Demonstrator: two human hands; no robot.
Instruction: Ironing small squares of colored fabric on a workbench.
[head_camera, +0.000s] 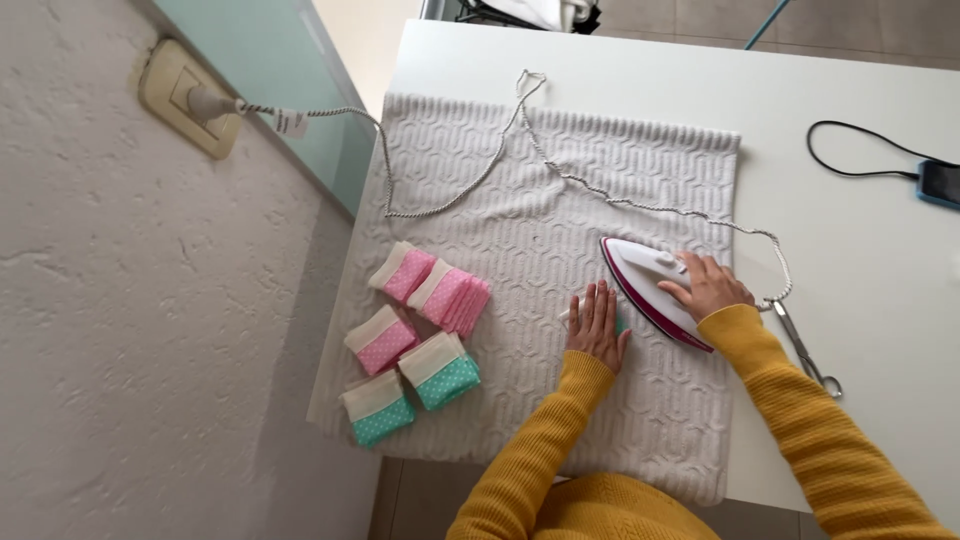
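White and magenta iron (650, 290) rests on the knitted towel (520, 230) spread over the counter (850, 80). Right hand (710, 285) has its fingers closed around the iron's handle. Left hand (597, 325) lies flat, fingers extended, pressing a small cloth piece just beside the iron; folded dotted cloths (415, 335) lie well left.

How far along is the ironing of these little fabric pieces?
Looks done: five folded dotted pieces, three pink and two teal, lie stacked on the towel. In hand: the right hand grips the iron while the left hand pins a mostly hidden piece. No unpressed pieces show.
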